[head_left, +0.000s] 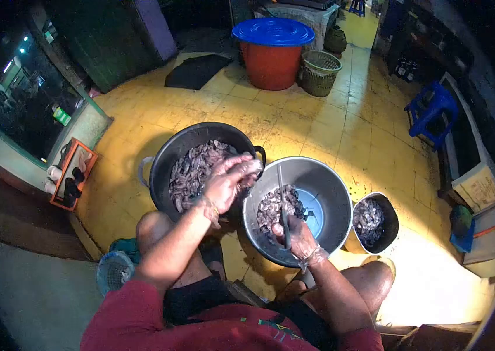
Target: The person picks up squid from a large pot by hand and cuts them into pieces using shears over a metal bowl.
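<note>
My left hand (pixel 233 180), in a clear plastic glove, is over the right side of a black tub (pixel 168 146) with dark, wet, greyish pieces (pixel 195 169) in it. Its fingers are bent together; what lies between them I cannot make out. My right hand (pixel 299 237), also gloved, grips a long, thin, knife-like tool (pixel 281 181) that points away from me over a grey basin (pixel 338 205). Small cut-looking pieces (pixel 269 210) lie in the left part of that basin, beside and below the tool.
A smaller container (pixel 392 207) with similar pieces stands right of the basin. Farther off are a red tub (pixel 269 67) with a blue lid, a woven basket (pixel 319 73) and a blue stool (pixel 433 114). An orange rack (pixel 72 175) is at left, a pale blue basket (pixel 107 275) beside my leg.
</note>
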Motion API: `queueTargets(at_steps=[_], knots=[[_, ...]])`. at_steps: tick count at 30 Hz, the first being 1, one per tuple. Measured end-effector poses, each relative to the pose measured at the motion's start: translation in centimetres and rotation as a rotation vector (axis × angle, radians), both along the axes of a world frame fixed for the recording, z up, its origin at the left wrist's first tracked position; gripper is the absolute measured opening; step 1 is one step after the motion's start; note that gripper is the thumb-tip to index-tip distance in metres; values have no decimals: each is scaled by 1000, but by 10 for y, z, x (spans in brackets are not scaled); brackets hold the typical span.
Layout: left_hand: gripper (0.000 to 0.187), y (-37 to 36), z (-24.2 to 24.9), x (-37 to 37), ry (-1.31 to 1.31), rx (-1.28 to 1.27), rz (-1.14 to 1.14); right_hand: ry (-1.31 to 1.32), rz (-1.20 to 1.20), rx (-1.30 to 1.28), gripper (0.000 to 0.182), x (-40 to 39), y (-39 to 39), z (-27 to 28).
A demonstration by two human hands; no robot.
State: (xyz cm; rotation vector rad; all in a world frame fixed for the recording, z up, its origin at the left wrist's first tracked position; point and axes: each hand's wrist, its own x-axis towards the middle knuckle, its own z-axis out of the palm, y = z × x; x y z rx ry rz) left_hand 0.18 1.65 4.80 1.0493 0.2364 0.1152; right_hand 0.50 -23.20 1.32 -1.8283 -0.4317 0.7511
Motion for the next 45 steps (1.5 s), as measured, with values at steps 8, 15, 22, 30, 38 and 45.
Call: queueTargets(at_steps=[8,15,22,30,38,45], knots=[[18,-34,-20,-5,-55,-39,-88,32,76,77,64,-7,1,-6],[14,-27,-15,0,-28,-33,-87,102,2,-145,48,-5,3,5],[10,-18,-30,5,-39,296,-260,42,-31,-49,40,-2,0,-9],[15,-20,-14,5,32,61,-174,150,-219,23,46,-1,1,-8],[13,-19,-23,4,20,41,-139,63,76,69,64,-3,-1,-17],[12,-16,-17,5,56,128,-149,139,-54,-36,45,-9,5,8]])
